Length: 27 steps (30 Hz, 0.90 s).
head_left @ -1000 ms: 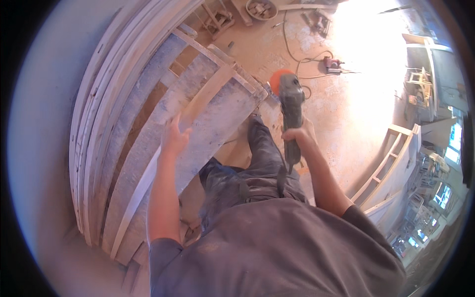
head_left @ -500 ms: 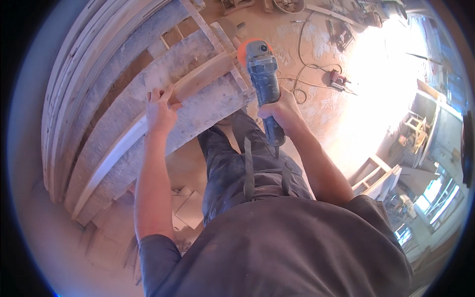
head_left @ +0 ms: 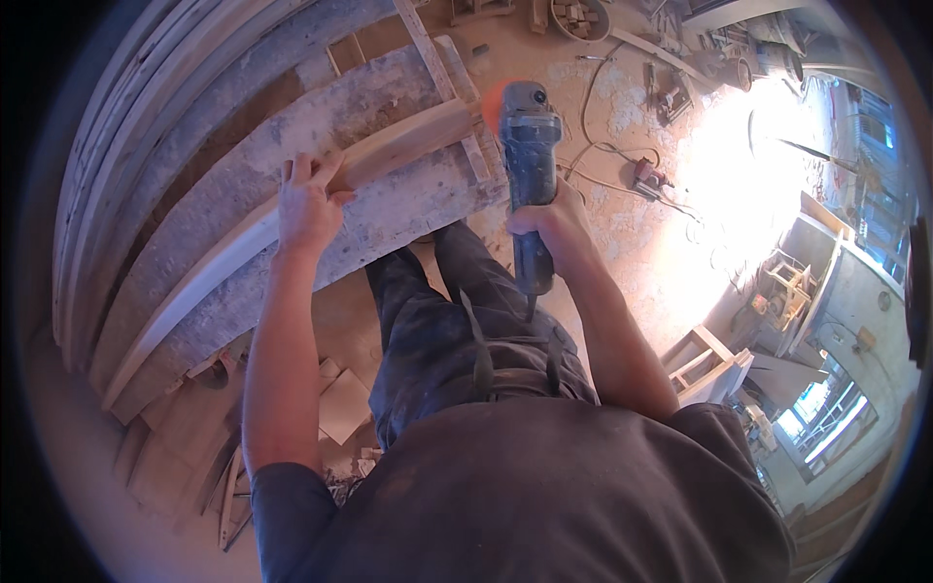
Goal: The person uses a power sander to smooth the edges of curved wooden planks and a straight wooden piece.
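Note:
A long pale wooden beam (head_left: 403, 144) lies along a worn, stained bench (head_left: 423, 199). My left hand (head_left: 309, 209) is closed over it partway along, fingers across the top and thumb at the near side. In my right hand (head_left: 559, 225) is an angle grinder (head_left: 533, 160), gripped round its dark body and held upright in the picture. Its orange disc (head_left: 493, 105) is beside the beam's right end; whether they touch I cannot tell. A cord hangs from the grinder's lower end toward my trousers.
Several long curved-looking boards (head_left: 107, 185) are stacked on the far left. A narrow crosspiece (head_left: 428, 53) lies across the bench near its right end. On the dusty floor are a red power tool (head_left: 649, 177) with a cord and a bucket of wood offcuts (head_left: 581, 17). A wooden frame (head_left: 702, 358) stands at right.
The view has shifted a little, so the bench sits further left. The grinder appears slightly further right, still by the beam's end. Both hands keep their grips.

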Motion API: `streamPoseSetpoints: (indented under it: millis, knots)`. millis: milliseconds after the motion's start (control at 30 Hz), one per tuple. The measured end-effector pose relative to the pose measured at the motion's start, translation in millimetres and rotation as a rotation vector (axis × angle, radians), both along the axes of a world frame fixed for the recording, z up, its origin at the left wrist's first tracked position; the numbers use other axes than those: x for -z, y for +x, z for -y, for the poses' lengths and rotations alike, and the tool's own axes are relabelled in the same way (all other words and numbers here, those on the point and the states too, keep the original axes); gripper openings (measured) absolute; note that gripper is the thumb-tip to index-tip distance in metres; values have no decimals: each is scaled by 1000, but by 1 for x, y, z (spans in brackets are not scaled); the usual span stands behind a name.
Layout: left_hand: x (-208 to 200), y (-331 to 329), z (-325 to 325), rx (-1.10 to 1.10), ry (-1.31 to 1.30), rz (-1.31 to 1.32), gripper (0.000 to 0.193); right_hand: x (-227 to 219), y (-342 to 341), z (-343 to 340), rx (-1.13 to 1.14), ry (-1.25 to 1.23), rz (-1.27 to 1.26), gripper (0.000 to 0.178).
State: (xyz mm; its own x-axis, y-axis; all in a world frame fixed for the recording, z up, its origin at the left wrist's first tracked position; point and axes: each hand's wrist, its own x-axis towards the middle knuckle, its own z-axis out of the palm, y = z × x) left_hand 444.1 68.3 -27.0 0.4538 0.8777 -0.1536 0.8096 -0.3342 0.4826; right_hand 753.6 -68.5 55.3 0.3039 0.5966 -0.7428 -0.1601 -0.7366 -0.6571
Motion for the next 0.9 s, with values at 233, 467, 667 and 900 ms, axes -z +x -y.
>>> streamPoseSetpoints:
  millis: [233,467,667,900]
  knots:
    - [0,0,-4,-14,-32,3,66,-9,-15,6,10,-17,-26,38]
    - [-1,0,-3,-19,-33,12,67,-6,-12,10,61,11,36,35]
    - [0,-2,-6,-10,-67,11,67,-3,-21,10,-2,-28,4,40]
    - [6,-5,-6,103,62,-146,74,0,-12,39,106,-8,-39,40]
